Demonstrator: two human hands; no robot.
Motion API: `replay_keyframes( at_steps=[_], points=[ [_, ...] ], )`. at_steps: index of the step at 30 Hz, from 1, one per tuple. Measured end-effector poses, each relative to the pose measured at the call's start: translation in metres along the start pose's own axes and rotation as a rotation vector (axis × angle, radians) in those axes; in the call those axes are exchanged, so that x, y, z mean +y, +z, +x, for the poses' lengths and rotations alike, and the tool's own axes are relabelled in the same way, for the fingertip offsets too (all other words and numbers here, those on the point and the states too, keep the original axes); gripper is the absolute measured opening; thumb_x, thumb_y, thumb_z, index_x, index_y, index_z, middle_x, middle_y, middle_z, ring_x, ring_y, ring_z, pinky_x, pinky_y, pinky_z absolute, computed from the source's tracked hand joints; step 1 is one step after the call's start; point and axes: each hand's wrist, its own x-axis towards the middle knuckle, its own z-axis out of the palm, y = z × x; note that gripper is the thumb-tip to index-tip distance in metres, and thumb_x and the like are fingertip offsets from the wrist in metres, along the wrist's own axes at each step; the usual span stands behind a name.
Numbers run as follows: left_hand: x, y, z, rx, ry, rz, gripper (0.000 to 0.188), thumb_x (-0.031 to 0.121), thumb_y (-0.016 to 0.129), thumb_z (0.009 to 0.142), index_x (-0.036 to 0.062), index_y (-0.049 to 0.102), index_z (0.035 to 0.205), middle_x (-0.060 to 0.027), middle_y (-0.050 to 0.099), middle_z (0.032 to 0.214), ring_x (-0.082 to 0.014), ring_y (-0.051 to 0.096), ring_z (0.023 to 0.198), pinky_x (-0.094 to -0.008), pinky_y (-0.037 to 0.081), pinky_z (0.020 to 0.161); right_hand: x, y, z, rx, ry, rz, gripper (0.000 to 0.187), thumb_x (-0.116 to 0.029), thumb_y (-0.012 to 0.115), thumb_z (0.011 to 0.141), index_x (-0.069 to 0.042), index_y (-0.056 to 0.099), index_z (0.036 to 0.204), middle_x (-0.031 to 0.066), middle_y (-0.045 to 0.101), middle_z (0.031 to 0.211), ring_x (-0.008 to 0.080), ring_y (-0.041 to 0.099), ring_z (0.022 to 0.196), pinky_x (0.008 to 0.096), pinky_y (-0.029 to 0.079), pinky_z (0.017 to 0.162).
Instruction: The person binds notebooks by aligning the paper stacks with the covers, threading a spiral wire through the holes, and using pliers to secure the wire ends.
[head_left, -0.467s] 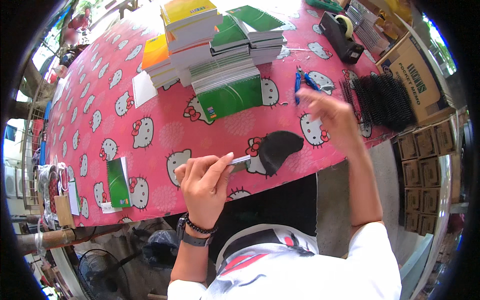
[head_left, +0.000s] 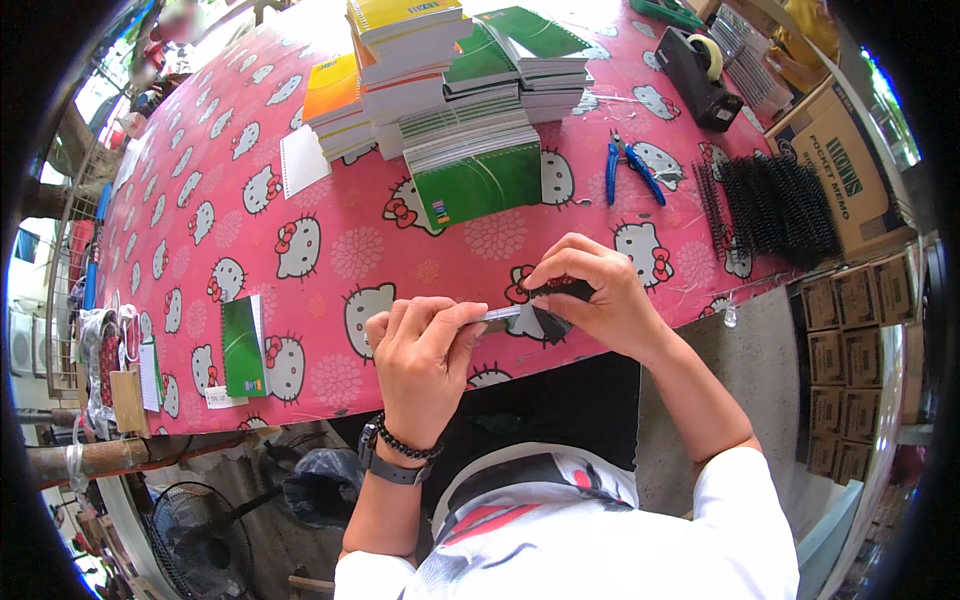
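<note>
Left hand (head_left: 425, 350) has thumb and fingers clamped on a thin pad (head_left: 503, 313), edge-on, over the near part of the table (head_left: 335, 400); right hand (head_left: 602, 298) curls at the pad's far end, over a black piece (head_left: 551, 328); I cannot tell whether its fingertips meet; beyond lie blue pliers (head_left: 612, 178), stacked notebooks (head_left: 480, 188), black coils (head_left: 785, 208).
</note>
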Motion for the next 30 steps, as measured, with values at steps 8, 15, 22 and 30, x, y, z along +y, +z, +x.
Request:
replay_keyframes(
  at_steps=[8,15,22,30],
  points=[
    [0.003,-0.003,0.001,-0.028,0.003,-0.015,0.018,0.013,0.073,0.070,0.0147,0.067,0.087,0.0007,0.059,0.081,-0.0177,0.054,0.077,-0.0324,0.033,0.072,-0.002,-0.006,0.000,-0.269,0.026,-0.049,0.021,-0.002,0.070,0.071,-0.003,0.063,0.091,0.0090,0.059,0.080,0.0274,0.060,0.079,0.0354,0.049,0.067],
    [0.017,0.007,0.006,-0.049,0.025,-0.047,0.023,0.024,0.074,0.071,0.0134,0.064,0.089,-0.0016,0.058,0.083,-0.0212,0.054,0.081,-0.0346,0.035,0.076,-0.012,0.001,-0.002,-0.217,0.047,0.009,0.027,-0.009,0.062,0.083,-0.004,0.059,0.109,0.0129,0.061,0.080,0.0302,0.062,0.071,0.0361,0.051,0.069],
    [0.011,0.009,-0.001,-0.096,0.114,-0.002,0.021,0.030,0.070,0.075,0.0159,0.065,0.089,0.0015,0.059,0.083,-0.0180,0.054,0.078,-0.0328,0.034,0.074,0.035,-0.046,-0.006,-0.172,0.063,-0.582,0.037,-0.009,0.070,0.073,-0.005,0.060,0.109,0.0100,0.061,0.100,0.0294,0.052,0.101,0.0404,0.043,0.088],
    [0.007,0.003,-0.003,-0.181,0.151,-0.040,0.022,0.032,0.066,0.079,0.0141,0.062,0.091,0.0002,0.062,0.091,-0.0192,0.056,0.084,-0.0336,0.036,0.075,0.056,-0.059,-0.020,0.323,0.490,-0.451,0.034,-0.020,0.073,0.077,-0.001,0.055,0.098,0.0138,0.064,0.078,0.0223,0.061,0.065,0.0338,0.048,0.061]
  ],
)
